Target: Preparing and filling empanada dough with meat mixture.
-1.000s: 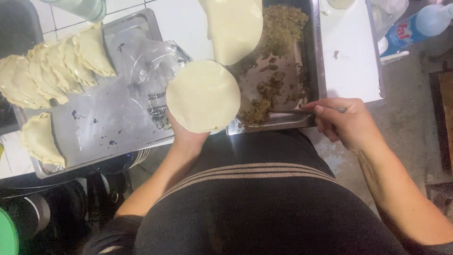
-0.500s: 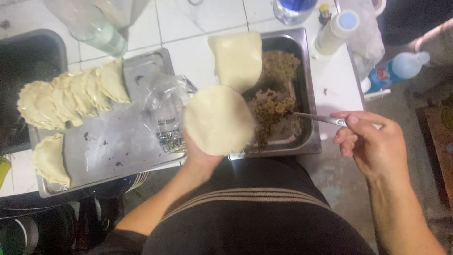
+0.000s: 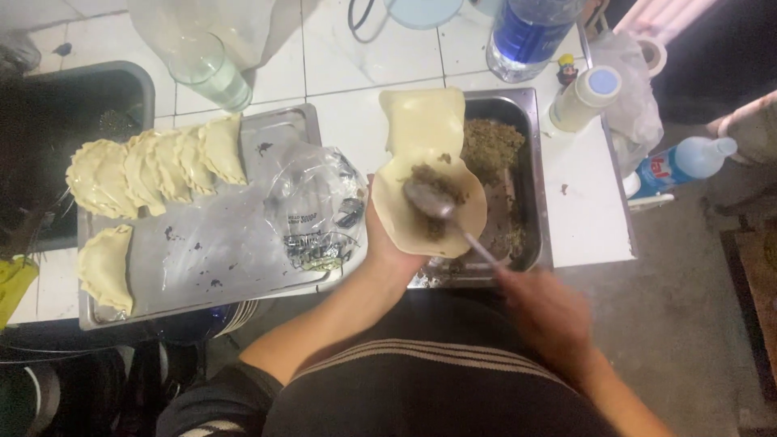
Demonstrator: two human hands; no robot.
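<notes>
On the left of the worktop (image 3: pixel 332 97) I see folded pastries (image 3: pixel 154 166) lined up on a flat metal tray (image 3: pixel 202 267). My left hand (image 3: pixel 387 243) is open, cupped under a dough round (image 3: pixel 429 206) held over the filling pan (image 3: pixel 530 182). It looks soft, thin and tearable, so broad palm support seems wise. My right hand (image 3: pixel 546 311) is closed on a spoon (image 3: pixel 445 214) laying filling in its middle.
</notes>
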